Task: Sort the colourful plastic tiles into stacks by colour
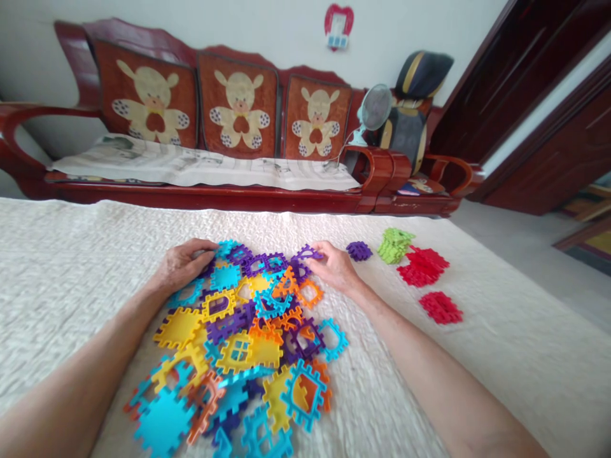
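A heap of toothed plastic building tiles in blue, yellow, purple and orange (pixel 179 327) spreads across the covered surface between my arms. At its far right edge, my right hand (pixel 334 267) pinches a purple triangular building tile (pixel 306 253) between thumb and fingers. My left hand (pixel 187 264) rests at the far left edge of the heap, fingers curled and pressed together beside a blue tile (pixel 228 247). Some purple shows below its thumb, but whether the hand grips that piece is hidden.
Right of the heap lie a small purple stack (pixel 359 250), a green stack (pixel 394 245), and two red groups of tiles (pixel 424 266), (pixel 441 307). A quilted cream cover (pixel 71 254) lies under everything. Beyond stand a wooden sofa (pixel 214 196) and a fan (pixel 375 107).
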A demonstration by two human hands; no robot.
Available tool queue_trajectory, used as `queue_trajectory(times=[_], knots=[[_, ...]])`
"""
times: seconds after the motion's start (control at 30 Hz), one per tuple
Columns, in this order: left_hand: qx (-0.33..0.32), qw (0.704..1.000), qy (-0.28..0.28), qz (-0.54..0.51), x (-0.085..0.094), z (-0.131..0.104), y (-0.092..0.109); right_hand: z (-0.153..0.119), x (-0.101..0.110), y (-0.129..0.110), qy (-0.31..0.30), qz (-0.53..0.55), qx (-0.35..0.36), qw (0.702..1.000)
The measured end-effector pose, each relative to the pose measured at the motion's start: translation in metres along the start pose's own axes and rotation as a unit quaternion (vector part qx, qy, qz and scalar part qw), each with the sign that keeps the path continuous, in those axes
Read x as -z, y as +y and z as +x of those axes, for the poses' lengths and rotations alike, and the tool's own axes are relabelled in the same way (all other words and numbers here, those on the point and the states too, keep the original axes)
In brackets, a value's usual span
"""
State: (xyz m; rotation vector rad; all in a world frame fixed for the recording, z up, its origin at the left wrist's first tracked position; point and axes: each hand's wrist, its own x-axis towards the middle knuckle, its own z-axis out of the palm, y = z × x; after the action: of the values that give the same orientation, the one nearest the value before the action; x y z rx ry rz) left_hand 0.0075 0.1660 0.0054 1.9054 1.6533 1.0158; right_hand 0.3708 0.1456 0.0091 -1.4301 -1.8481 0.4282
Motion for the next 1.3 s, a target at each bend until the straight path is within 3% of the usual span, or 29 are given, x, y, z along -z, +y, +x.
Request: queue_trajectory(times=[0.13,0.27,0.4,0.73,0.93,1.13,1.3], knots=[[0.008,1.000,-0.004,-0.004,0.000,0.000,0.000,0.009,0.029,0.013,0.048,-0.049,-0.009,0.998],[0.008,1.000,0.002,0.002,0.000,-0.001,0.002,0.007,0.047,0.011,0.039,-0.182,0.048,0.981],[0.001,1.000,-0.001,0.016,0.001,-0.001,0.003,0.001,0.043,0.004,-0.020,-0.269,0.075,0.960],[-0.008,1.000,-0.003,0.023,0.000,-0.001,0.000,0.010,0.040,0.029,-0.086,-0.176,0.097,0.976],[0.005,1.000,-0.017,0.014,0.000,0.000,-0.005,0.009,0.031,0.027,-0.136,-0.166,0.132,0.968],[0.001,1.000,-0.001,0.020,0.000,0.002,-0.007,0.005,0.026,0.020,-0.137,-0.227,0.106,0.958],[-0.001,1.000,0.003,0.018,0.000,0.003,-0.010,0.005,0.029,0.015,-0.138,-0.215,0.090,0.963]])
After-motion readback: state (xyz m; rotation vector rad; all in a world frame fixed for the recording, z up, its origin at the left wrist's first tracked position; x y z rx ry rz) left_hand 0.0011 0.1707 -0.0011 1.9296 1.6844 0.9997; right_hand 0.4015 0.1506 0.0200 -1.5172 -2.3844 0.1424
